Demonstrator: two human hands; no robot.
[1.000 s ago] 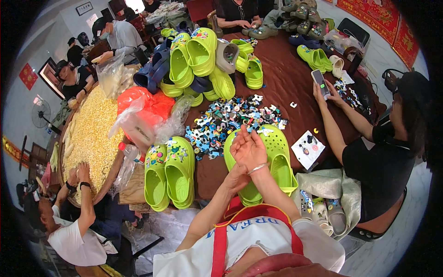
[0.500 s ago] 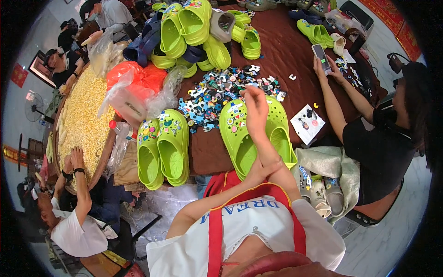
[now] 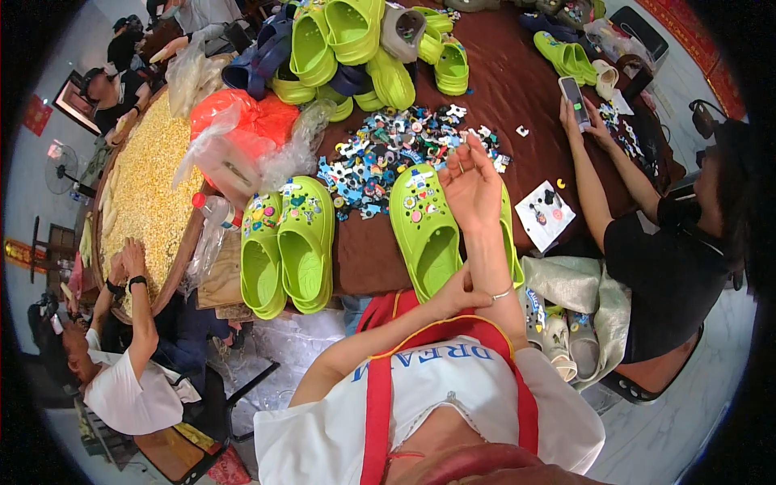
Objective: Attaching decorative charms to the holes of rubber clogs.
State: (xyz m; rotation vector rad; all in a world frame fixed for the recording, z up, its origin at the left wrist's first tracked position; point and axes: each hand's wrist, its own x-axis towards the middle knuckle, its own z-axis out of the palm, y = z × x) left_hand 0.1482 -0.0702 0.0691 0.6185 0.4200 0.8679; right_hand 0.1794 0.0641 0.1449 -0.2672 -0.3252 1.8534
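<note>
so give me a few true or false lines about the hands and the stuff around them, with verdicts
1. The left hand touches the right forearm near a bracelet. True.
2. The right hand holds a phone. False: the phone is held by the person seated at the right.
3. Loose charms lie heaped on the brown cloth. True.
4. The plastic bottle has a blue cap. False: its cap is red.
5. The orange-red bag lies to the right of the charms. False: it lies to their left.
</note>
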